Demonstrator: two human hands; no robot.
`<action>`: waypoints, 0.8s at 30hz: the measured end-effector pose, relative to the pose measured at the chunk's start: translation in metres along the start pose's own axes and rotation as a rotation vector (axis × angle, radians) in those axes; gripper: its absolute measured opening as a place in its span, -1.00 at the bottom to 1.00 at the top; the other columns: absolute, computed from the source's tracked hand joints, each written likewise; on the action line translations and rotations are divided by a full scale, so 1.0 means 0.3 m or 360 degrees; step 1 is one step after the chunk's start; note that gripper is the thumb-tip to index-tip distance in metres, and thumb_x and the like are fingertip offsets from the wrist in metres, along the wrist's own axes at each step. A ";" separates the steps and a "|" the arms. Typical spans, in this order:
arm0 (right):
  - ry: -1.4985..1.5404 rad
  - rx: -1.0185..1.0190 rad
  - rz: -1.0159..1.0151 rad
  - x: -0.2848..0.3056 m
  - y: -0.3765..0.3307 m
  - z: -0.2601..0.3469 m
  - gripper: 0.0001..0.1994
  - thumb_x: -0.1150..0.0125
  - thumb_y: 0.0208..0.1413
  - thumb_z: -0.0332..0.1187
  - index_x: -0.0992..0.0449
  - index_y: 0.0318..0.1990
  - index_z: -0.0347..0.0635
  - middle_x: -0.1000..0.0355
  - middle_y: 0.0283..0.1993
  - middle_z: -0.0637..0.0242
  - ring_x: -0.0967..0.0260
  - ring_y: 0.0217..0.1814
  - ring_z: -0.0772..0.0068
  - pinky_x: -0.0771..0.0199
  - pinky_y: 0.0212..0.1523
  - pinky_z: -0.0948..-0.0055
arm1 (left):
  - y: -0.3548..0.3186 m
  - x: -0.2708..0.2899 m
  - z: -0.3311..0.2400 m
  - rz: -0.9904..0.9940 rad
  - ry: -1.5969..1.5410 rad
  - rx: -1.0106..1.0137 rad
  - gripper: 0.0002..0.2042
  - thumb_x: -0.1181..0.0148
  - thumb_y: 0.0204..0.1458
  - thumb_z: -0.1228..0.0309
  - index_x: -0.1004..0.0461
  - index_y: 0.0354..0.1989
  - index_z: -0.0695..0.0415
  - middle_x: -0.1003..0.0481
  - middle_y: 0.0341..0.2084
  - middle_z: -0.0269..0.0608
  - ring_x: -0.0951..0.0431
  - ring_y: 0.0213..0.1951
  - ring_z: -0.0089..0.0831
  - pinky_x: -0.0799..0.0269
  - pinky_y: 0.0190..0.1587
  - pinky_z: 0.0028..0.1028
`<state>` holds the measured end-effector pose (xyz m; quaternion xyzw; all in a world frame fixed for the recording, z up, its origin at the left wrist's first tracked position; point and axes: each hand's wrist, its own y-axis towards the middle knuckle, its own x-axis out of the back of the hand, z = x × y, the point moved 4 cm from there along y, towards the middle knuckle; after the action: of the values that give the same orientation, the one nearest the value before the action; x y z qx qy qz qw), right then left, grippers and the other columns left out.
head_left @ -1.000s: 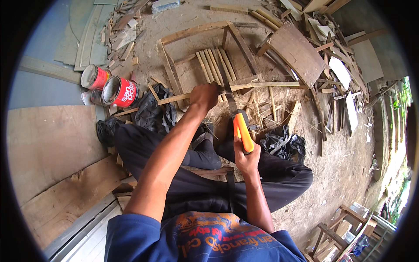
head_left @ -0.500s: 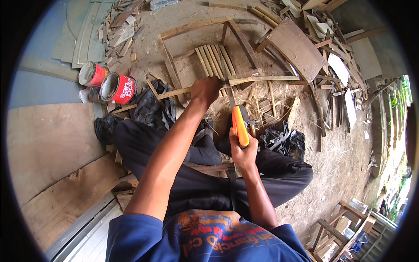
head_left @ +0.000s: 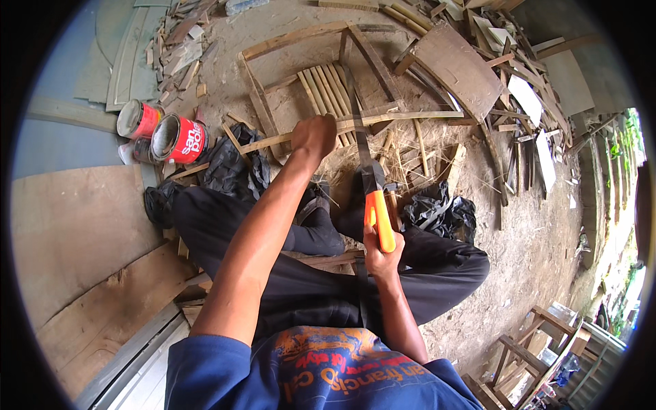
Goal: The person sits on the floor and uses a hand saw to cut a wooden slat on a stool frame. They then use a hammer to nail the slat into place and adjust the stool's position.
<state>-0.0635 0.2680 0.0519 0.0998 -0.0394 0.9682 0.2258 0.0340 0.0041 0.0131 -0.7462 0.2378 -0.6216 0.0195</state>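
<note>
My left hand [head_left: 314,139] is closed around a long thin wooden strip [head_left: 410,116] that runs crosswise in front of me. In my right hand [head_left: 385,258] is the orange handle of a handsaw [head_left: 378,217], its fingers wrapped round the grip. The dark saw blade points away from me and crosses the strip just right of my left hand. Beyond the strip stands a wooden frame [head_left: 294,39], with several narrow slats [head_left: 320,92] lying side by side within it. My fingers hide part of the strip.
Red paint cans [head_left: 179,139] stand at the left beside black plastic [head_left: 236,164]. More black plastic [head_left: 441,215] lies right of the saw. A brown board [head_left: 459,72] and scrap wood [head_left: 523,130] are heaped at the far right. Shavings litter the ground by my feet.
My right hand has drawn the saw back toward me, and more of its blade shows. My left hand keeps its grip on the strip. The whole view has shifted slightly.
</note>
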 end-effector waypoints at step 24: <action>-0.0078 -0.0173 0.0111 0.008 0.106 0.037 -0.69 -0.23 0.21 -0.39 -0.38 -0.56 -0.29 -0.14 -0.70 0.49 -0.03 -0.59 0.76 -0.07 -0.62 0.50 | -0.010 0.002 -0.004 -0.0092 -0.0112 -0.0275 -0.82 -0.12 0.00 0.53 -0.64 -0.29 0.22 -0.63 -0.32 0.11 -0.68 -0.24 -0.01 -0.60 -0.23 -0.15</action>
<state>-0.0779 0.2393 0.0621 0.1097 -0.1010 0.9692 0.1959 0.0339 0.0067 0.0147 -0.7730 0.2680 -0.5725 -0.0545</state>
